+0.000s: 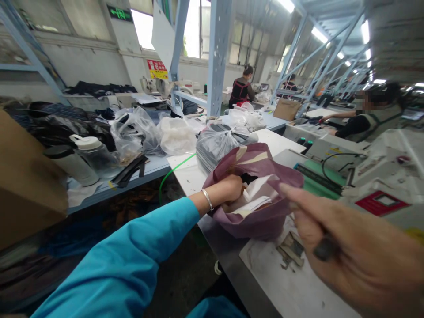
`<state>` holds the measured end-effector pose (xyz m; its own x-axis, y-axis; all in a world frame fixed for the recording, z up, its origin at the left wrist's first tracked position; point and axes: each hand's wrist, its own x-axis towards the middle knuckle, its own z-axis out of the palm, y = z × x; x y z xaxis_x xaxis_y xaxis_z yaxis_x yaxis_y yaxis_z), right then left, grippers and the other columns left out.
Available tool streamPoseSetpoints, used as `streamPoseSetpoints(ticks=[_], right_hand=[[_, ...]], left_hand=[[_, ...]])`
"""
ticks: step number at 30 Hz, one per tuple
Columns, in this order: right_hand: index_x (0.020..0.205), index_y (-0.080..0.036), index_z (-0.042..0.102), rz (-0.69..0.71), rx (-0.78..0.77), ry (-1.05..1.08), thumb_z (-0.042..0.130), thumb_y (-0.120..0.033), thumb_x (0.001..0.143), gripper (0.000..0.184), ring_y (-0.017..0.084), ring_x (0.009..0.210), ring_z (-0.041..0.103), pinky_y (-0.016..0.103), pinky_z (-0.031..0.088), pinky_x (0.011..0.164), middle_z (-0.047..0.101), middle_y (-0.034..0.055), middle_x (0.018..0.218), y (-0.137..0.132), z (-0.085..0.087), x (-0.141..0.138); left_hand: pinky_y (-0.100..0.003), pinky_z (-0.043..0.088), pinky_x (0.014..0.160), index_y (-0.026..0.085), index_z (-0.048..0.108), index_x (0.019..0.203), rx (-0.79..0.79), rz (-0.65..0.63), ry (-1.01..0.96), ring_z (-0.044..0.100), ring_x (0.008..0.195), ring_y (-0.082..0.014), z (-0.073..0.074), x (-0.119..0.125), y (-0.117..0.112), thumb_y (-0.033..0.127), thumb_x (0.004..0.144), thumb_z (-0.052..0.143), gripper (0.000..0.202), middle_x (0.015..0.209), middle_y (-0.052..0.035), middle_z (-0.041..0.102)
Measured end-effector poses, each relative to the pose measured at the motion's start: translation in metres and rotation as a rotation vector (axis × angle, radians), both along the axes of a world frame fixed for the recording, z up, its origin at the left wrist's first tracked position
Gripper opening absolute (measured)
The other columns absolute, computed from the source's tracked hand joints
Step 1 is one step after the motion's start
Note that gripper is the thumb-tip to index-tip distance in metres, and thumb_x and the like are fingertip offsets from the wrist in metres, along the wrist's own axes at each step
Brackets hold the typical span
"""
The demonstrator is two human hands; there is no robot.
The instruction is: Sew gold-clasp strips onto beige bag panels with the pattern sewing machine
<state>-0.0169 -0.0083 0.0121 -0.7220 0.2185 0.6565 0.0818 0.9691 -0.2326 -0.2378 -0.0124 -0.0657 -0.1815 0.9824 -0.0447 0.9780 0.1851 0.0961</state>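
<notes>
— Bag (265, 221) pos.?
— It is set on the white table (188, 176), near the front edge. The fabric is mauve, the mouth is turned up, and white sheets (255, 198) are seen inside.
— Left hand (232, 187)?
— It is pushed into the bag's mouth from the left. A silver bracelet (208, 199) is worn at the wrist, w/ a blue sleeve (139, 251) behind it. The fingers are hidden by the fabric, so the grip can't be told.
— Right hand (347, 260)?
— It is held close to the lens and is blurred; a dark ring (326, 249) is worn on it. The bag's right rim is prob. touched by the fingertips. Whether the grip is closed on it can't be told.
— Surroundings?
— A clear plastic bag (218, 143) w/ dark pieces is placed just behind. Scraps (291, 254) are scattered just in front, below the right hand's fingers. A sewing machine (380, 176) is seen to the right, w/ a green mat (318, 174) near the bag. Bottles (96, 152) are stood on the blue table (99, 190), well to the left. A green cord (175, 170) is run up onto the white table. A co-worker (367, 119) is seated farther right, well apart.
</notes>
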Motion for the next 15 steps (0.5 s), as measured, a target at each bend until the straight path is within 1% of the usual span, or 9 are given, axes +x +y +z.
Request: streamPoseSetpoints(ticks=[2,3,4,5,7,10,11,13,15], right_hand=[[0.133,-0.026,0.056,-0.065,0.254,-0.127,0.052,-0.016,0.084,0.050,0.023,0.076,0.068,0.031,0.047,0.052,0.067,0.0103,0.108,-0.002,-0.008,0.004],[0.131,-0.022,0.057,-0.098,0.323,-0.192,0.050,-0.015,0.082,0.050,0.023,0.075,0.069,0.032,0.046,0.050,0.065,0.0122,0.114,-0.002,-0.013,0.005],[0.127,-0.021,0.059,-0.127,0.340,-0.259,0.050,-0.015,0.080,0.048,0.023,0.074,0.069,0.032,0.046,0.049,0.063,0.0130,0.119,-0.002,-0.020,0.004],[0.122,-0.020,0.061,-0.141,0.330,-0.333,0.051,-0.015,0.079,0.044,0.023,0.072,0.069,0.032,0.047,0.049,0.063,0.0127,0.121,-0.002,-0.028,0.005],[0.108,-0.022,0.064,-0.138,0.275,-0.481,0.054,-0.017,0.078,0.032,0.021,0.070,0.069,0.032,0.047,0.051,0.064,0.0098,0.119,-0.001,-0.043,0.007],[0.091,-0.023,0.063,-0.107,0.210,-0.606,0.059,-0.016,0.076,0.017,0.021,0.071,0.069,0.030,0.046,0.052,0.068,0.0066,0.107,-0.001,-0.062,0.016],[0.090,-0.023,0.062,-0.099,0.198,-0.613,0.060,-0.015,0.076,0.016,0.021,0.072,0.069,0.029,0.045,0.053,0.069,0.0063,0.104,-0.001,-0.066,0.020],[0.097,-0.023,0.060,-0.089,0.171,-0.599,0.060,-0.015,0.077,0.021,0.022,0.074,0.070,0.029,0.045,0.054,0.070,0.0058,0.098,-0.001,-0.071,0.025],[0.109,-0.021,0.057,-0.093,0.152,-0.569,0.059,-0.018,0.079,0.030,0.022,0.072,0.070,0.030,0.045,0.054,0.072,0.0058,0.091,-0.001,-0.074,0.028]], left_hand=[[-0.032,0.056,0.073,0.010,0.067,0.095,0.030,0.006,-0.008,0.069,0.082,-0.0198,0.001,-0.001,-0.003,0.033,0.095,0.059,0.024,0.090,-0.0080,0.070],[-0.031,0.055,0.071,0.010,0.068,0.095,0.056,-0.001,-0.013,0.069,0.082,-0.0217,0.002,-0.001,-0.005,0.032,0.095,0.057,0.025,0.089,-0.0101,0.071],[-0.031,0.054,0.070,0.010,0.069,0.096,0.085,-0.014,-0.020,0.070,0.082,-0.0233,0.004,-0.002,-0.008,0.032,0.095,0.055,0.026,0.088,-0.0123,0.072],[-0.031,0.053,0.069,0.010,0.069,0.098,0.116,-0.030,-0.027,0.070,0.083,-0.0246,0.005,-0.002,-0.011,0.032,0.095,0.054,0.028,0.089,-0.0137,0.072],[-0.031,0.052,0.071,0.015,0.069,0.105,0.175,-0.065,-0.035,0.070,0.086,-0.0251,0.008,-0.005,-0.017,0.032,0.096,0.050,0.028,0.093,-0.0127,0.073],[-0.032,0.050,0.082,0.018,0.071,0.102,0.248,-0.125,-0.027,0.067,0.094,-0.0242,0.010,-0.009,-0.021,0.025,0.095,0.050,0.023,0.099,-0.0103,0.072],[-0.033,0.049,0.087,0.018,0.071,0.098,0.281,-0.152,-0.017,0.066,0.099,-0.0239,0.010,-0.010,-0.021,0.023,0.094,0.050,0.022,0.102,-0.0101,0.072],[-0.032,0.046,0.093,0.016,0.070,0.093,0.351,-0.197,0.008,0.063,0.104,-0.0237,0.010,-0.011,-0.021,0.021,0.093,0.050,0.020,0.105,-0.0102,0.070],[-0.031,0.049,0.087,0.014,0.067,0.096,0.387,-0.180,0.024,0.065,0.097,-0.0233,0.011,-0.008,-0.022,0.022,0.095,0.048,0.021,0.100,-0.0100,0.071]])
